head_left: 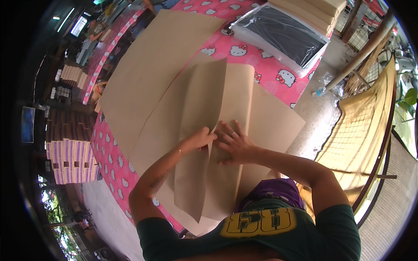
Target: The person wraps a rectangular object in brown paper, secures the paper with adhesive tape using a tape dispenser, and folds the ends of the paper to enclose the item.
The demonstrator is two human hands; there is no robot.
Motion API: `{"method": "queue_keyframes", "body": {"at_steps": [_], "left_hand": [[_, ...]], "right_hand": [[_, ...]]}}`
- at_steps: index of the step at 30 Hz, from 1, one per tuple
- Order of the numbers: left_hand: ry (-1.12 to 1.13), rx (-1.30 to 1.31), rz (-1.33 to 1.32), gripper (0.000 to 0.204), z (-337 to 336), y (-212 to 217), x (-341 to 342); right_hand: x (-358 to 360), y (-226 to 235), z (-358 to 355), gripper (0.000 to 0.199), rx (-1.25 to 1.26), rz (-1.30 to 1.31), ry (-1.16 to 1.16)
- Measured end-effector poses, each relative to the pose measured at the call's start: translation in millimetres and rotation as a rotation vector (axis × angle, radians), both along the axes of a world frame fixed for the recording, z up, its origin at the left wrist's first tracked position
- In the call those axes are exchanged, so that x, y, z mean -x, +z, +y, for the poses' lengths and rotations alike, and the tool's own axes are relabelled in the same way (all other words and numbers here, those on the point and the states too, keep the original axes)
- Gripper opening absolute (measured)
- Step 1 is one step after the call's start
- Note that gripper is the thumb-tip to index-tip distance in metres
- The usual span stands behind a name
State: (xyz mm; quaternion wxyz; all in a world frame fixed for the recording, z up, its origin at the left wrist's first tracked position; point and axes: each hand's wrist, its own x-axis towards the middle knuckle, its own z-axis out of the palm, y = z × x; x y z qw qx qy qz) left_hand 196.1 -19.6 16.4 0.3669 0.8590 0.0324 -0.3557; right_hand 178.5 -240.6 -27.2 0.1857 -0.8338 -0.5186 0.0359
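Observation:
Brown kraft paper (237, 95) is folded over in front of me, with one flap (202, 95) standing up along its left side. My left hand (201, 138) pinches the edge of that flap near its middle. Beside it, my right hand (235, 142) lies flat on the folded paper with its fingers spread, a ring on one of them. Whether something flat is wrapped inside the fold is hidden. Under it spreads a larger brown sheet (278, 115), and another big sheet (148, 69) lies to the left.
A pink patterned cloth (281, 78) covers the table. At the far right lie a dark flat item in clear plastic (283, 35) and stacked brown packages (318, 11). Left of the table stand piled cartons (72, 161). A person (96, 30) is in the far left background.

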Motion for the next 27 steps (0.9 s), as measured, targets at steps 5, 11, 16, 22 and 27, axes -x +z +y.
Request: {"method": "queue_keyframes", "body": {"at_steps": [5,11,16,22,27], "left_hand": [[0.106,0.089,0.208,0.056,-8,10,-4],[0.203,0.008,0.229,0.059,-25,20,-5],[0.230,-0.041,0.117,0.044,-22,9,9],[0.006,-0.463,-0.569,0.016,-38,-21,69],[0.278,-0.524,-0.834,0.018,-66,-39,129]], "right_hand": [[-5,7,-7,0.071,-0.027,0.146,0.025],[-15,-12,-17,0.052,-0.489,0.257,-0.065],[-13,-16,-8,0.047,-0.373,0.190,-0.051],[-14,-21,-3,0.044,-0.297,0.017,-0.028],[-12,-25,-2,0.047,-0.343,-0.076,-0.017]]}}
